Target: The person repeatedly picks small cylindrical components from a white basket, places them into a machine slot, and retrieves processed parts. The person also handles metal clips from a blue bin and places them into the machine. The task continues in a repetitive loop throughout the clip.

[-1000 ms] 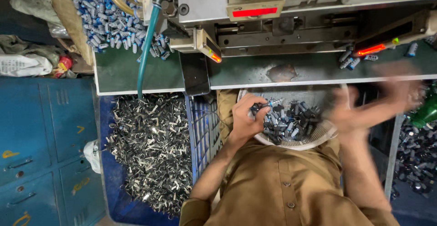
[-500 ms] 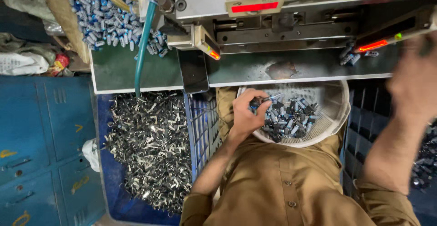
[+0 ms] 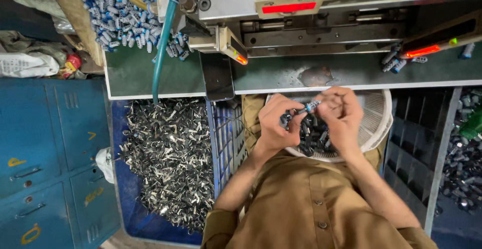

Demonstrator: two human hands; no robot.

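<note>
A green-topped workbench (image 3: 150, 73) runs under a grey machine (image 3: 311, 13) with lit red indicators, and you sit against its edge with a round white mesh basket (image 3: 379, 113) on your lap. Your left hand (image 3: 277, 123) is curled nearly closed, thumb and fingertips pinching one end of a small blue-and-silver cylindrical part (image 3: 311, 107) above the basket. Your right hand (image 3: 341, 116) is likewise drawn in tight, its fingers meeting the same part from the other side, so both hands touch it together. Below them the basket holds a heap of dark parts (image 3: 314, 136) of the same small kind. To your left, a blue crate (image 3: 125, 189) on the floor is filled with a dense spread of silvery metal pieces (image 3: 170, 158). At the bench's far left corner lies a pile of blue-and-white parts (image 3: 113, 13), beside a teal hose (image 3: 161, 43) dropping to the bench. A few loose parts (image 3: 394, 60) rest near the machine's right side.
</note>
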